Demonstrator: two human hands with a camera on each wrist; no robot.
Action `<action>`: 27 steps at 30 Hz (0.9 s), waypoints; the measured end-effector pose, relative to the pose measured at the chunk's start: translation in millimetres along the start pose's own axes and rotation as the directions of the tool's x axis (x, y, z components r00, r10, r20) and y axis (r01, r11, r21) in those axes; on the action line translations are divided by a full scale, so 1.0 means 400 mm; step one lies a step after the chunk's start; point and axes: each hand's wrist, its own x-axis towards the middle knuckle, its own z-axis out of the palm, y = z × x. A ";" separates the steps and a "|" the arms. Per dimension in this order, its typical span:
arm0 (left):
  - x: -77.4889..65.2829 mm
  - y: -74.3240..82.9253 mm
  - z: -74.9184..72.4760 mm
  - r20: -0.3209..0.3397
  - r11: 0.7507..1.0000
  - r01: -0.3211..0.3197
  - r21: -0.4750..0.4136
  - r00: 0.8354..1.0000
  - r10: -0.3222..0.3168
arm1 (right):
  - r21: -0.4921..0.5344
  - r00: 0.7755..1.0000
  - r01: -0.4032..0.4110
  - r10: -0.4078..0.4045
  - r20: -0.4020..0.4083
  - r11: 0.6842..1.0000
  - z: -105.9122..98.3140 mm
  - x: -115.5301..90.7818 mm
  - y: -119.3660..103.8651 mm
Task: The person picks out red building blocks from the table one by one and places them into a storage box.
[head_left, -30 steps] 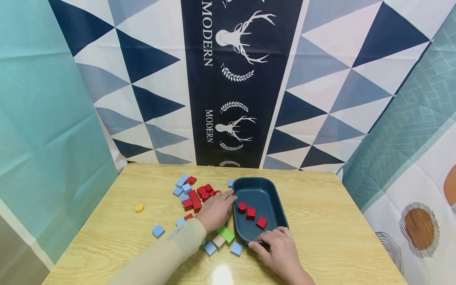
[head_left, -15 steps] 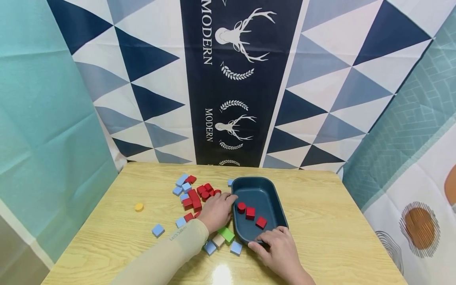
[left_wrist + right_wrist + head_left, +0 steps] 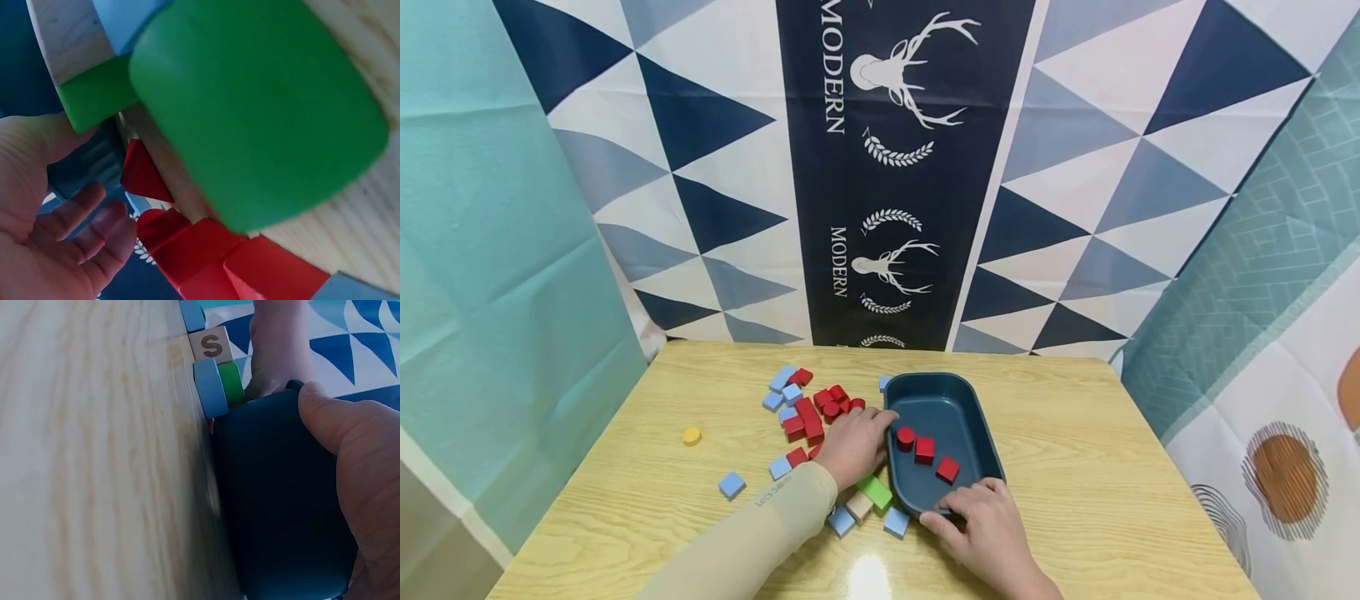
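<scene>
A dark blue tray (image 3: 940,404) lies on the table, holding a red cylinder (image 3: 906,439) and two red cubes (image 3: 924,451). My left hand (image 3: 852,447) reaches to its left side, fingertips at the rim; in the left wrist view the fingers are relaxed and spread from the thumb. At the near right corner my right hand (image 3: 987,527) grips the rim, thumb (image 3: 322,415) on the near side. Below my left hand lie a bright green block (image 3: 875,493) and a plain wooden block (image 3: 859,506), marked S in the right wrist view. A green block (image 3: 256,112) fills the left wrist view.
Left of my left hand is a loose group of red blocks (image 3: 808,417) and light blue blocks (image 3: 782,379). Single blue blocks (image 3: 732,485) and a yellow disc (image 3: 692,436) lie farther left. Another blue block (image 3: 896,522) sits near the tray's front. Patterned cloth (image 3: 880,167) hangs behind the table.
The tray, with the red blocks inside, has shifted slightly left. Both hands keep nearly the same places at it.
</scene>
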 end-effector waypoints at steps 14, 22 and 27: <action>0.000 -0.012 0.002 -0.093 0.994 -0.039 0.104 0.994 0.049 | -0.007 0.999 -0.028 0.028 0.041 1.000 -0.004 -0.002 -0.008; 0.006 -0.011 0.002 -0.035 1.000 -0.028 -0.001 0.999 0.028 | -0.006 0.997 -0.042 0.042 0.061 0.999 -0.005 -0.001 -0.008; 0.006 -0.010 0.003 -0.036 1.000 -0.017 -0.005 0.999 0.017 | -0.012 0.998 -0.033 0.034 0.051 0.999 -0.004 0.000 -0.007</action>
